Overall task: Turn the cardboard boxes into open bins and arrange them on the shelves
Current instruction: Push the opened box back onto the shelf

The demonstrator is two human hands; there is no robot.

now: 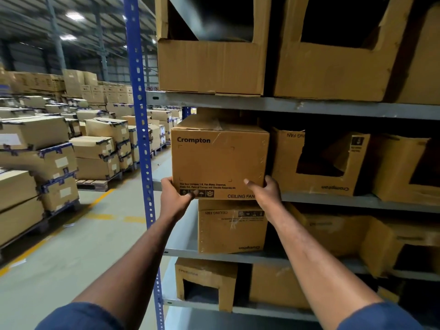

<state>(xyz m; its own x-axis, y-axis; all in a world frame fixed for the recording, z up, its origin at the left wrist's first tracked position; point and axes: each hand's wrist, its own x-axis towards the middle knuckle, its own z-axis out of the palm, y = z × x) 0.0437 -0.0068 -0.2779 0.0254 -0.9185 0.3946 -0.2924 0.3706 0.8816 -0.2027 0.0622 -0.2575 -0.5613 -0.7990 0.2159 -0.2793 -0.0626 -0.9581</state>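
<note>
A closed brown Crompton ceiling fan box sits at the left end of the middle grey shelf, its front sticking out past the shelf edge. My left hand grips its lower left corner. My right hand grips its lower right corner. Beside it on the same shelf stands a cut-open bin with a dark window in its front. A second closed fan box stands upside down on the shelf below.
A blue perforated upright frames the rack's left side. Large open bins fill the top shelf, and more cut bins sit on the lower shelves. Pallets of stacked cartons line the aisle floor at the left.
</note>
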